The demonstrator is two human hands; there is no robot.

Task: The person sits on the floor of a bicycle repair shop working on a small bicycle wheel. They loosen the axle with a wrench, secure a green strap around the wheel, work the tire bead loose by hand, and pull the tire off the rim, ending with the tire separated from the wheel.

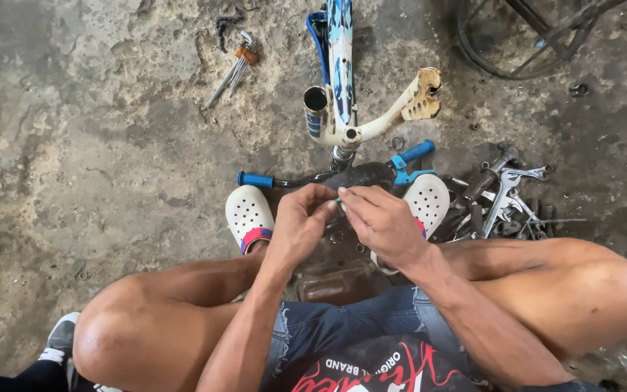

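Observation:
I squat over an upturned white and blue bicycle frame (340, 80) lying on the concrete floor. Its black handlebar (328, 176) with blue grips runs across in front of my two white clogs. My left hand (300, 223) and my right hand (379, 221) meet just above the handlebar's middle. Their fingertips pinch a tiny greenish part (339, 199) between them. What the part is cannot be made out.
A heap of spanners and other metal tools (506, 199) lies at the right beside my right foot. A set of hex keys (234, 70) lies at the upper left. A wheel rim (538, 36) rests at the top right. Another person's grey shoe (58, 340) shows at the bottom left.

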